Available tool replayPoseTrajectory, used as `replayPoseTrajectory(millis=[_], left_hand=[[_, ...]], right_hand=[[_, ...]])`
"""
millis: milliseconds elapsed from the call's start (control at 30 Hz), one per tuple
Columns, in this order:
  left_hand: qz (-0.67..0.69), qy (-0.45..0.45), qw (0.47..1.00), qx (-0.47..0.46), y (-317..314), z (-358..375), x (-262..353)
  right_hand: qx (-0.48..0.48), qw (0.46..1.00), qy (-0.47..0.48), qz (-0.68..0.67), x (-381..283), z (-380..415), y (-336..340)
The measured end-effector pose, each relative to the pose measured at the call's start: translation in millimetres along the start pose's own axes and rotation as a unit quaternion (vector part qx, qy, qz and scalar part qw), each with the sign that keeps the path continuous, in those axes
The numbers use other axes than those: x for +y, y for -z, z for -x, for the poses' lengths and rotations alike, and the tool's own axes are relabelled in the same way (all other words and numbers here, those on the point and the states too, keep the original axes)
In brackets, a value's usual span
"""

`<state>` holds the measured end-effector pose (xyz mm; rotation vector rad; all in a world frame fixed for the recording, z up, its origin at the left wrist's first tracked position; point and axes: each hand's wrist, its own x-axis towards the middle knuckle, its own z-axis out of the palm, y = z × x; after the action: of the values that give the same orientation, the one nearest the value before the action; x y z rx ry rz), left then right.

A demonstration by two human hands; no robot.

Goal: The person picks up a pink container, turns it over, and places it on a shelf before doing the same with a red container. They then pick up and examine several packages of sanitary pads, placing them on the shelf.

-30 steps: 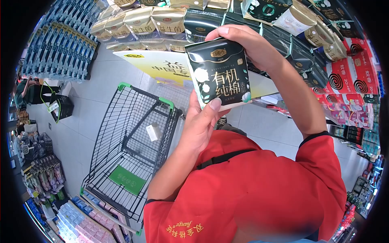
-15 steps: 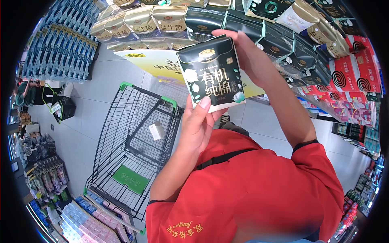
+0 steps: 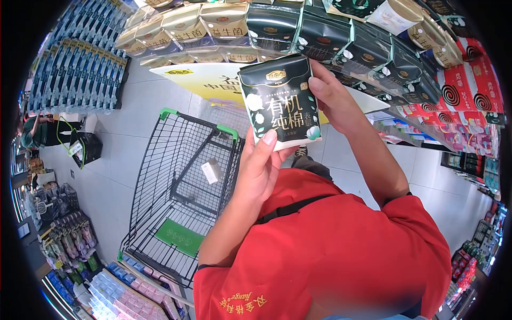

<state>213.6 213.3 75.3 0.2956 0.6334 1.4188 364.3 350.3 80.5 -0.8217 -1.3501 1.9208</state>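
Note:
A black pack of sanitary pads (image 3: 280,106) with white lettering, a gold logo and white flowers is held up before my chest, front facing me. My left hand (image 3: 261,162) grips its bottom edge, thumb on the front and fingers underneath. At the upper right edge, my right hand (image 3: 332,101) holds the same pack, thumb against the front side and other fingers partly hidden behind it. Beyond it, similar black packs (image 3: 325,34) and gold packs (image 3: 184,24) sit stacked on a display.
A wire shopping cart (image 3: 160,176) stands at my left, with a small white box (image 3: 212,170) in it. A yellow sign (image 3: 208,80) fronts the display. Red packs (image 3: 464,88) are on the right, blue stacked goods (image 3: 85,74) on the left. A person (image 3: 42,133) stands near a black basket (image 3: 88,149).
My right hand has come down from beyond the pack's upper corner and closed on its right edge, thumb in front. The pack has shifted slightly down and right.

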Motion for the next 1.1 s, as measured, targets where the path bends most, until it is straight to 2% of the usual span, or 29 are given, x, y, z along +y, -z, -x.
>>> replayPoseTrajectory(millis=[233,633,833,900,1000,1100], left_hand=[[0.001,0.002,1.0,-0.003,18,10,8],[0.008,-0.016,0.999,0.026,41,35,16],[-0.001,-0.058,0.996,0.074,48,43,14],[0.002,-0.061,0.994,0.086,55,46,13],[0.008,-0.07,0.992,0.101,62,52,14],[0.014,-0.083,0.99,0.113,68,59,14]], right_hand=[[0.011,1.0,-0.003,-0.001,11,0,-21],[-0.033,0.999,0.009,0.022,30,-15,-53],[-0.059,0.997,-0.009,0.039,43,-23,-63],[-0.082,0.994,-0.044,0.058,49,-26,-62],[-0.072,0.996,-0.023,0.055,52,-23,-77],[-0.099,0.992,-0.046,0.068,59,-25,-81]])
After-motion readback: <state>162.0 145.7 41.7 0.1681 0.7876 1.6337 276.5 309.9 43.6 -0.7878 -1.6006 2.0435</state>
